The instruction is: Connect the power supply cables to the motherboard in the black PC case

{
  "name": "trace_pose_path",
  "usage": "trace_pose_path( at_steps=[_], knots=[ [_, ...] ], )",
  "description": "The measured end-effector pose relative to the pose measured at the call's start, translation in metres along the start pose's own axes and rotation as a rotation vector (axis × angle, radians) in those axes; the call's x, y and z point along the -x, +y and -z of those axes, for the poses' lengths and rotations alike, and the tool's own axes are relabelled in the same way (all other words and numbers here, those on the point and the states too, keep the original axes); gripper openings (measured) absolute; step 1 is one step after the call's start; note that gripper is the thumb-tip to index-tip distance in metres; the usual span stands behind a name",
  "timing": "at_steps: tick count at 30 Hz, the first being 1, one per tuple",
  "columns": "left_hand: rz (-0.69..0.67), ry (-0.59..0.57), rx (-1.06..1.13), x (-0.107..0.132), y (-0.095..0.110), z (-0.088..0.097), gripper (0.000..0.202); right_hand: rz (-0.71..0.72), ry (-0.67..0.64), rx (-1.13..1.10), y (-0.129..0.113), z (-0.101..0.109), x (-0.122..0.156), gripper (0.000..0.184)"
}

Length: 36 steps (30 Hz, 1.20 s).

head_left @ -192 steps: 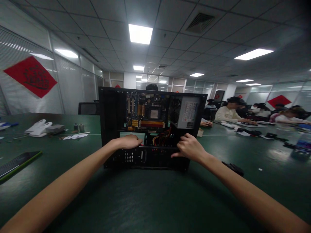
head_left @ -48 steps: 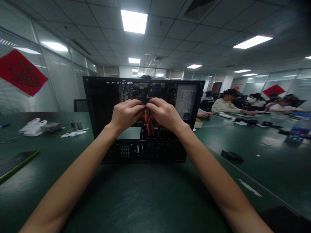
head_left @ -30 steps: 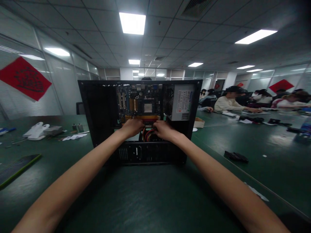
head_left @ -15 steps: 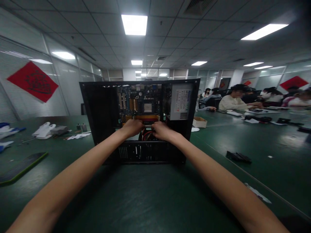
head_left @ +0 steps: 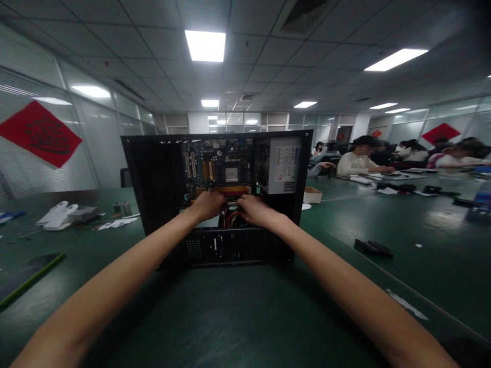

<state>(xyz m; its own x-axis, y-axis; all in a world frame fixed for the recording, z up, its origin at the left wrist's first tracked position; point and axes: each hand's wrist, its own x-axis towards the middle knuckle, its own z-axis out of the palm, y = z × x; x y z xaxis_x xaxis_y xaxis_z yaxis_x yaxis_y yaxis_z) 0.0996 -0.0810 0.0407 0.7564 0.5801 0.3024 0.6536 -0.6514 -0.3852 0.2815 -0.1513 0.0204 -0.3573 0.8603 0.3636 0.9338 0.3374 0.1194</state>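
A black computer case (head_left: 149, 171) stands on the table with its open side towards me. Inside it are a motherboard (head_left: 220, 153) with a square processor (head_left: 231, 175), and a grey power supply (head_left: 282, 168) at upper right. My left hand (head_left: 209, 205) and my right hand (head_left: 253, 208) both reach in just below the yellow and red memory slots (head_left: 236, 190). Their fingers are closed, facing each other a short gap apart. A thin bar shows between them, but what the fingertips grip is unclear. Bundled cables (head_left: 232, 220) hang beneath, beside my right hand.
To the left on the green table (head_left: 230, 317) lie a green-edged dark panel (head_left: 30, 278), a white plastic bag (head_left: 57, 214) and a grey block (head_left: 83, 214). Rightward are a small box (head_left: 312, 195) and black parts (head_left: 373, 248). Other people (head_left: 358, 158) sit beyond.
The view has tilted up and turned slightly right, so the surroundings sit lower and further left. Both hands stay at the same spot inside the case.
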Motion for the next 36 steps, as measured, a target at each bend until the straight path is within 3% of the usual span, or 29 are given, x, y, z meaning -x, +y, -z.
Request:
trace_pose_path(
  at_steps=[11,18,27,36],
  knots=[
    [0.011,0.017,0.041,0.003,-0.002,-0.007,0.031,0.147,0.010,0.083,-0.001,-0.006,-0.026,0.025],
    [0.015,0.034,0.059,0.003,-0.002,-0.008,0.028,0.063,0.016,0.126,0.003,-0.015,-0.031,0.022],
    [0.098,0.041,0.207,0.003,-0.007,-0.015,0.032,0.054,-0.019,0.150,-0.001,-0.010,-0.032,0.025],
    [0.121,0.044,0.192,0.002,-0.004,-0.013,0.032,-0.014,-0.012,0.087,-0.002,-0.009,-0.024,0.028]
  ],
)
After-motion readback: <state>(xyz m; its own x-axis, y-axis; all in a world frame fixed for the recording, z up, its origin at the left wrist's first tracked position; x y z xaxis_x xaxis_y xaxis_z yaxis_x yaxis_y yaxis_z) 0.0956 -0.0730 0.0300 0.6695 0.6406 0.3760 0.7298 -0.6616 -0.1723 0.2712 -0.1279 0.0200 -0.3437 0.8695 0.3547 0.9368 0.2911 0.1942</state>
